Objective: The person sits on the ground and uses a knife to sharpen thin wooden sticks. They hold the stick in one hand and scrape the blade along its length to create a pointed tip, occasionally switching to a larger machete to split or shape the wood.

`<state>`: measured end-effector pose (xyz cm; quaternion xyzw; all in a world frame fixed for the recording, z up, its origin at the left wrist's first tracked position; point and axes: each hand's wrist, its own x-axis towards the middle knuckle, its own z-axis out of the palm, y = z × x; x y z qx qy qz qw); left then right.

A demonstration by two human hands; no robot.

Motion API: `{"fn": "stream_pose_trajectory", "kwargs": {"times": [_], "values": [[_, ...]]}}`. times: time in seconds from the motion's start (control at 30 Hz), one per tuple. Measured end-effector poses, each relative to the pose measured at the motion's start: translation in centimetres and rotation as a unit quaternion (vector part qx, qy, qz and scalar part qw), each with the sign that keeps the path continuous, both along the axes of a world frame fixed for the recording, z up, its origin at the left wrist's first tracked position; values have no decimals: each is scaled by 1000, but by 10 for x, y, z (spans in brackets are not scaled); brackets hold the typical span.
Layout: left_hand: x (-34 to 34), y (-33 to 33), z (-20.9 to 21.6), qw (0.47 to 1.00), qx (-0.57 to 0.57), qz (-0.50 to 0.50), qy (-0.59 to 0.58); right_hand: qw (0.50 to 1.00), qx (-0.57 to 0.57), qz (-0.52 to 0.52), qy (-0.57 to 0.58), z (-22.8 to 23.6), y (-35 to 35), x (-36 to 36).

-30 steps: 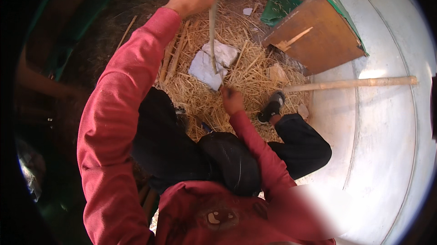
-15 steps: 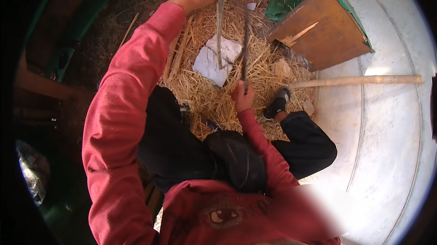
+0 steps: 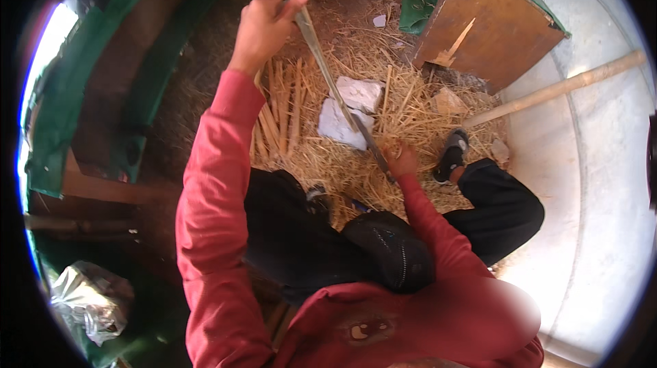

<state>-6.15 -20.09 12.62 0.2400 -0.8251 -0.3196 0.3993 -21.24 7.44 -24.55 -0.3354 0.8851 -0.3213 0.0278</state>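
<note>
My left hand is raised at the upper centre, its fingers pinched on the top end of a long, thin, pale greenish strip, which looks like split bamboo. The strip slants down to the right, over two whitish stone blocks on the straw. Lower right, my right hand is closed on a long dark-bladed knife. The blade points up and left and meets or overlaps the strip's lower end; I cannot tell whether they touch. My fingers partly hide the handle.
Loose straw covers the ground, with several split sticks left of the stones. A bamboo pole leans against the pale sheet wall. A brown wooden box stands far right. A clear plastic bag lies lower left.
The knife has swung from pointing straight away to slanting left, against or over the strip's lower end. The strip has tilted from upright to slanted. The whole view has also shifted.
</note>
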Motion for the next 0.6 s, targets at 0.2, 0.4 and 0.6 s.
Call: {"fn": "stream_pose_trajectory", "kwargs": {"times": [0.2, 0.4, 0.6], "values": [[50, 1, 43, 986, 37, 66, 148, 934, -284, 184, -114, 133, -42, 30], [76, 6, 44, 969, 43, 180, 162, 877, -184, 274, -349, 157, -31, 85], [82, 38, 29, 974, 153, -87, 144, 823, -252, 315, -401, 180, -20, 99]]}}
